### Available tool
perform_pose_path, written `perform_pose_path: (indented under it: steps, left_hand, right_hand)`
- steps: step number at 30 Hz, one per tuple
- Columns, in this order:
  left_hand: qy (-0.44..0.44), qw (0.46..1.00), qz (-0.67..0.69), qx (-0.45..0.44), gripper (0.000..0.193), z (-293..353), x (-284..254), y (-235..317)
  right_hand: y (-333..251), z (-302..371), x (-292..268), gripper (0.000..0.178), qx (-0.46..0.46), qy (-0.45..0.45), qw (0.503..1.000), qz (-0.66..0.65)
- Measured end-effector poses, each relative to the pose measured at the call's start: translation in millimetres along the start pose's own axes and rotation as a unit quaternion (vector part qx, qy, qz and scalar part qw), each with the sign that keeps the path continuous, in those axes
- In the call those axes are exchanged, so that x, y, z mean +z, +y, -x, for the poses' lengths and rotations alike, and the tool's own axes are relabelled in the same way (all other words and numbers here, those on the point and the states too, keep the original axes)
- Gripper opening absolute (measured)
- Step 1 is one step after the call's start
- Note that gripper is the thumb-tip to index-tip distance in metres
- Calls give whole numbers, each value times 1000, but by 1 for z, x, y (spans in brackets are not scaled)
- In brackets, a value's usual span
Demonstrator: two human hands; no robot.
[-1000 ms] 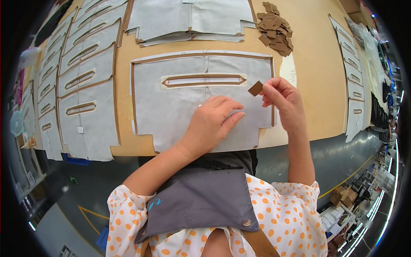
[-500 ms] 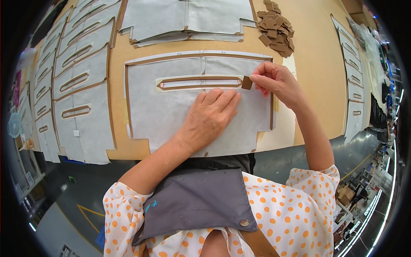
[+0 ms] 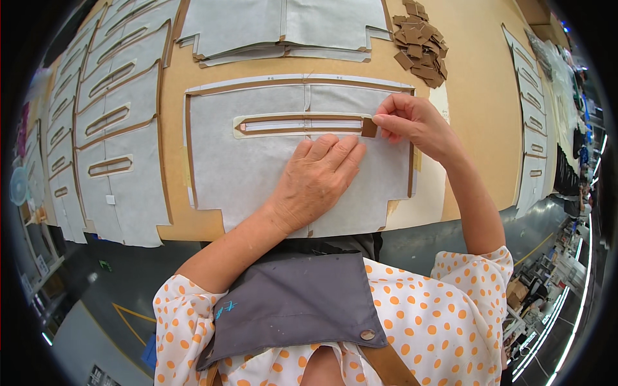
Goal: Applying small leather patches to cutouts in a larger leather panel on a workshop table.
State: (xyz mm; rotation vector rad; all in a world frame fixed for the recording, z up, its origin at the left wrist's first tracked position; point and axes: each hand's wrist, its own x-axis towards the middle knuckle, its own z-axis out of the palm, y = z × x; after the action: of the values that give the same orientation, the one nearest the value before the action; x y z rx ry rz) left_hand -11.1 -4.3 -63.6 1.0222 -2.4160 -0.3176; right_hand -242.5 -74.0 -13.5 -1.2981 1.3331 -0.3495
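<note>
A light grey fabric panel (image 3: 257,174) with brown edging lies flat before me. Across its upper middle runs a long narrow slot (image 3: 302,125) framed in brown and backed by a cream strip. My right hand (image 3: 409,122) pinches a small brown square patch (image 3: 369,127) between thumb and forefinger. The patch covers the slot's right end; whether it is pressed down I cannot tell. My left hand (image 3: 318,170) lies on the panel just below the slot, its fingers stretched out and holding nothing.
Loose brown patches form a pile (image 3: 421,48) at the back right. A stack of grey panels (image 3: 238,32) lies beyond the working panel. Overlapping slotted panels (image 3: 125,145) line the table's left side, and another row (image 3: 533,128) the right. The table's front edge (image 3: 412,225) is close to me.
The brown patch has moved slightly left, from beside the slot's right end to over it, and sits straighter. My left hand stays nearly in place.
</note>
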Motion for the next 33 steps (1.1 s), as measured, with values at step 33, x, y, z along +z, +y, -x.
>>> perform_pose_path:
  steps: [33]
  left_hand:
    - [-13,999,-27,22,40,1,1,-1]
  right_hand:
    - [2,-6,3,22,29,28,999,22]
